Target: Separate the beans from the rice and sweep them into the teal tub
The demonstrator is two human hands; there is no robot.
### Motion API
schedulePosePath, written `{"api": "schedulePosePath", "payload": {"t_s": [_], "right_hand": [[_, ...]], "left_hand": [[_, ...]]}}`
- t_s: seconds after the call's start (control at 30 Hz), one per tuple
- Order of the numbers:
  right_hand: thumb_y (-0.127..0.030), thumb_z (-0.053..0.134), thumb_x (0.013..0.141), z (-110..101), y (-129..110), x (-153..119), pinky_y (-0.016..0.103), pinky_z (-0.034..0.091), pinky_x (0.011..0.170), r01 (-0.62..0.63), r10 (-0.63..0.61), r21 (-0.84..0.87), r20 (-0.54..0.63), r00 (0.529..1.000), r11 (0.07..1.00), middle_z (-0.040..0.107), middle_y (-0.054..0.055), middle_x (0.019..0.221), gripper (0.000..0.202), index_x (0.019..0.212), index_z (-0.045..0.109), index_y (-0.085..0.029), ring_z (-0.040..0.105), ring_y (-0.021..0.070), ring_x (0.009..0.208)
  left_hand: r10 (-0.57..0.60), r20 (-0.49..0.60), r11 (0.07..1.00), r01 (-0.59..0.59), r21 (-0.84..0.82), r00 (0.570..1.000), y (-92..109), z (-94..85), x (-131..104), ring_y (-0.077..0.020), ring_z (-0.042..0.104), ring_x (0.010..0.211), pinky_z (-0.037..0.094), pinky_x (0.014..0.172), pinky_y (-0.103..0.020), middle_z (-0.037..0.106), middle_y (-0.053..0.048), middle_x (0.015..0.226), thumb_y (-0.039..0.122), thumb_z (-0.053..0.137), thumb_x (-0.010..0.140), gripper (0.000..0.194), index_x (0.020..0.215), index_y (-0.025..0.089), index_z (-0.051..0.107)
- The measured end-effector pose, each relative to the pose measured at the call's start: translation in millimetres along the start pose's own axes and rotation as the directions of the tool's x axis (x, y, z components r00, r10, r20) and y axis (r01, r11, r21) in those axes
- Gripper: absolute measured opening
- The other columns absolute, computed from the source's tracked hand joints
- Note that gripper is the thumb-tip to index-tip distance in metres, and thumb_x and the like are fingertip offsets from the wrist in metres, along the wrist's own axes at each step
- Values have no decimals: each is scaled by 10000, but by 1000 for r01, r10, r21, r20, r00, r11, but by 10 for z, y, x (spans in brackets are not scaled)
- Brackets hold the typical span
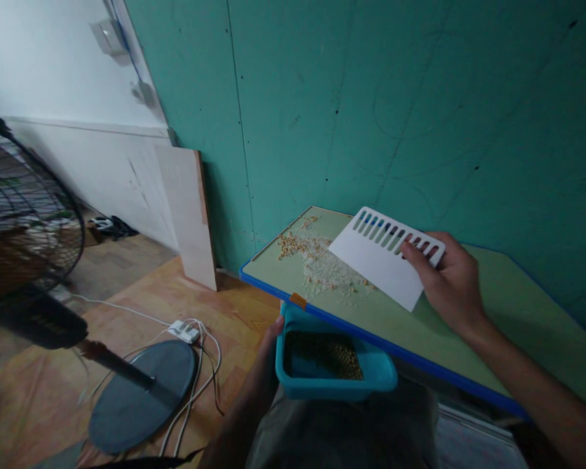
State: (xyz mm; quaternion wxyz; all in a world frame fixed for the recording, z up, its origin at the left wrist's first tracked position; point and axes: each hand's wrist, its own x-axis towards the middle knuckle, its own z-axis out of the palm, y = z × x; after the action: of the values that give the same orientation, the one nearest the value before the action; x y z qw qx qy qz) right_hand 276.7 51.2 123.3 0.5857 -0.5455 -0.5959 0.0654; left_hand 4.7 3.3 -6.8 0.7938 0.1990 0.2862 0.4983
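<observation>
My right hand point(452, 286) grips a white plastic scraper point(378, 264) by its slotted end, thumb on top. The blade's straight edge faces left over the table point(434, 339), close to a spread of pale rice-like grains point(329, 273). Round tan beans or peas point(290, 246) lie scattered at the table's far left corner, some mixed into the pale grains. Below the table's front edge, my left hand point(269, 348) holds a turquoise plastic container point(317, 389) by its left side. Inside it are dark green bits and more round tan pieces point(349, 358). Most of my left fingers are hidden.
A green wall point(303, 117) stands right behind the table. To the left are a standing fan point(34, 260) with a round base point(144, 391), a white power strip point(184, 331) with loose cables on the floor, and a leaning board point(188, 218). My lap is beneath the container.
</observation>
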Motion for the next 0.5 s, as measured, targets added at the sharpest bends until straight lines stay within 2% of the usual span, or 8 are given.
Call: {"api": "schedulePosePath", "payload": {"t_s": [0.13, 0.27, 0.37, 0.5], "right_hand": [[-515, 678, 890, 282, -285, -32, 284, 462, 522, 141, -136, -55, 85, 987, 988, 686, 24, 738, 264, 944, 646, -259, 605, 181, 608], [-495, 627, 928, 538, -541, -272, 278, 491, 548, 287, -261, -62, 273, 926, 956, 710, 14, 760, 235, 1040, 634, -289, 640, 175, 601], [-451, 601, 953, 654, -562, -403, 276, 507, 582, 333, -302, -32, 351, 887, 942, 730, 12, 790, 197, 1060, 624, -288, 667, 171, 619], [-454, 592, 962, 729, -407, -429, 260, 491, 560, 262, -235, -18, 390, 891, 965, 731, 2, 770, 202, 1044, 616, -270, 660, 162, 597]], "left_hand": [[52, -17, 998, -52, 28, 998, 37, -75, 15, -399, 637, 1265, 394, 1164, -525, 752, -108, 1286, 526, 655, 883, 645, 1444, 216, 589], [58, -19, 998, -57, 35, 998, 68, -120, 23, -419, 625, 1272, 400, 1156, -530, 751, -108, 1288, 545, 670, 861, 652, 1422, 219, 611], [61, -27, 997, -59, 40, 998, 84, -137, 25, -418, 621, 1277, 400, 1154, -529, 752, -118, 1284, 536, 670, 863, 650, 1415, 199, 614], [71, -24, 997, -70, 39, 997, 86, -150, 29, -417, 613, 1288, 407, 1148, -527, 754, -123, 1280, 545, 697, 837, 674, 1407, 194, 616]]}}
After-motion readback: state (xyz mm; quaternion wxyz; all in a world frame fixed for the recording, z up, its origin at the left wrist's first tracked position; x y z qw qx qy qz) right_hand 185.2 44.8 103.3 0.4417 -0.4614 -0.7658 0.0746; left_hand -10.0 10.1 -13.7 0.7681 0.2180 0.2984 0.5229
